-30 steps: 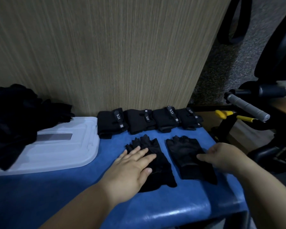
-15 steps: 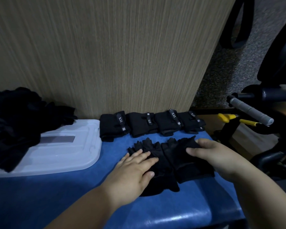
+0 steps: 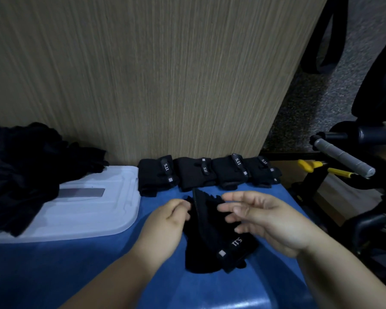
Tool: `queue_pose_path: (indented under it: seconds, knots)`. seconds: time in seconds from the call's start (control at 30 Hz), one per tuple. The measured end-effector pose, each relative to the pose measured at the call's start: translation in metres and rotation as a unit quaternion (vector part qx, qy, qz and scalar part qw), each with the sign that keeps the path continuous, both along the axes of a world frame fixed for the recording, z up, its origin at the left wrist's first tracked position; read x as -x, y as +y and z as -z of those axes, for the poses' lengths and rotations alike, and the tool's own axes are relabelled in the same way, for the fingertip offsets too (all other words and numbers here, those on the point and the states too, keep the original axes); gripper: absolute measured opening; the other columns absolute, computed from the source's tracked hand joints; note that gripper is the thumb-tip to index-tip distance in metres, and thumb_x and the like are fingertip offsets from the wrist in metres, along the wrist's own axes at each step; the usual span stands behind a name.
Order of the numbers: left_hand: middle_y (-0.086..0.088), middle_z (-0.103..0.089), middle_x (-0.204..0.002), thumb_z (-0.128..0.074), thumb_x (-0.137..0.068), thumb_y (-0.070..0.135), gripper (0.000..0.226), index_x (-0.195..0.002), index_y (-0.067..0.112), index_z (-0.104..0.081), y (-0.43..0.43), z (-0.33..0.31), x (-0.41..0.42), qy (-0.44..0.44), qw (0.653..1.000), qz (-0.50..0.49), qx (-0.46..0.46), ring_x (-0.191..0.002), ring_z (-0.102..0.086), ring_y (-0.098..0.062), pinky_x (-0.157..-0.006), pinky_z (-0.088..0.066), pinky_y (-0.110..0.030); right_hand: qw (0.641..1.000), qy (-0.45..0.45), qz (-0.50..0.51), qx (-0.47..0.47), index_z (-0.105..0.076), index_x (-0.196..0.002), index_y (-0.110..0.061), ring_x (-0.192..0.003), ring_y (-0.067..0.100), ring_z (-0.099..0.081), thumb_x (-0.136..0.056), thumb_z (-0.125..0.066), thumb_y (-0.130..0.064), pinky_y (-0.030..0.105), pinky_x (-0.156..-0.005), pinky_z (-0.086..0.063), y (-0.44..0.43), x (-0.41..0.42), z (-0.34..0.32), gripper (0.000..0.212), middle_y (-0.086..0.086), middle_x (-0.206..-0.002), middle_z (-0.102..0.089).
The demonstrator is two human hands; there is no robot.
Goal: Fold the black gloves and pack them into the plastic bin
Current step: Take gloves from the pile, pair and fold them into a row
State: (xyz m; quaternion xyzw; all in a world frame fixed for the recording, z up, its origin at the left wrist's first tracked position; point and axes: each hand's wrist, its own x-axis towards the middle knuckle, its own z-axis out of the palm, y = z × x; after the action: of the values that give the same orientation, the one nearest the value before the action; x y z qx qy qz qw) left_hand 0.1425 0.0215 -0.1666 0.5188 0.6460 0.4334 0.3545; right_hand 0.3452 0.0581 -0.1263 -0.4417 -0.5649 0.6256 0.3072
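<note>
A pair of black fingerless gloves [image 3: 212, 237] lies stacked on the blue surface [image 3: 76, 264], the top one showing its strap with white lettering. My left hand [image 3: 165, 226] has curled fingers pinching the stack's left edge near the finger ends. Over the right side of the stack my right hand [image 3: 265, 221] is spread with relaxed fingers, its fingertips at the glove. Several folded black gloves [image 3: 207, 172] stand in a row against the wooden panel. On a white plastic lid [image 3: 94, 210] at the left rests a heap of loose black gloves [image 3: 20, 175].
A wooden panel [image 3: 165, 74] rises right behind the folded row. Right of the blue surface's edge are a yellow-handled tool [image 3: 308, 165], a grey-gripped bar [image 3: 343, 157] and dark chair parts over a speckled floor.
My right hand flipped the right glove over onto the left one, so both now lie stacked. My left hand went from lying flat on the glove to pinching its edge.
</note>
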Motion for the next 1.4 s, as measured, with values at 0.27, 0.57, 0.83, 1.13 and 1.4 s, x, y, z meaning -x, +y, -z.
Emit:
queue_pose_path:
  seconds: [0.27,0.57,0.83,1.13,1.4]
  knots:
    - [0.011,-0.061,-0.082,-0.061,-0.083,0.056,0.044,-0.117,0.035,-0.042,0.001,0.011,-0.007,0.071,0.997,0.021,0.019,-0.073,-0.057,-0.002,-0.062,-0.037,-0.016,0.941,-0.32,0.086,-0.07,-0.062,-0.098,-0.027,-0.084,0.011,-0.062,-0.082,-0.072,-0.037,0.023,-0.068,-0.044,0.013,-0.012,0.025,0.021,-0.005,-0.094,-0.066]
    - [0.009,-0.073,-0.076,-0.057,-0.094,0.02,0.033,-0.121,0.033,-0.044,0.003,0.005,-0.012,-0.044,0.998,0.038,-0.014,-0.074,-0.067,-0.002,-0.071,-0.05,-0.018,0.979,-0.194,0.068,0.012,-0.067,-0.095,-0.013,-0.054,0.009,-0.054,-0.082,-0.072,-0.016,0.017,-0.045,-0.035,0.005,0.001,0.015,0.015,-0.001,-0.069,-0.066]
    - [0.025,-0.052,-0.122,-0.06,-0.092,0.01,0.053,-0.132,0.036,-0.034,0.012,0.009,-0.011,-0.172,0.984,-0.037,-0.042,-0.076,-0.062,0.014,-0.074,-0.049,-0.016,0.983,-0.13,0.126,-0.009,-0.057,-0.094,-0.008,-0.045,0.009,-0.053,-0.082,-0.071,-0.009,0.022,-0.042,-0.039,0.002,0.013,0.02,0.018,0.003,-0.063,-0.063]
    - [0.019,-0.034,-0.13,-0.062,-0.087,0.007,0.06,-0.127,0.046,-0.041,0.005,0.011,-0.012,-0.009,0.996,-0.024,-0.084,-0.104,-0.055,0.004,-0.082,-0.053,-0.018,0.975,-0.181,0.119,-0.047,-0.052,-0.106,-0.025,-0.057,0.012,-0.06,-0.078,-0.077,-0.019,0.022,-0.05,-0.042,0.003,0.012,0.033,0.038,0.014,-0.085,-0.071]
    - [0.031,-0.02,-0.14,-0.06,-0.09,0.019,0.038,-0.121,0.04,-0.054,0.003,0.025,-0.008,0.256,0.959,0.004,-0.118,-0.132,-0.007,0.002,-0.111,-0.013,-0.019,0.923,-0.34,0.088,-0.155,-0.046,-0.112,-0.035,-0.065,0.002,-0.057,-0.08,-0.074,-0.032,0.018,-0.059,-0.041,0.003,0.01,0.036,0.042,-0.009,-0.073,-0.058]
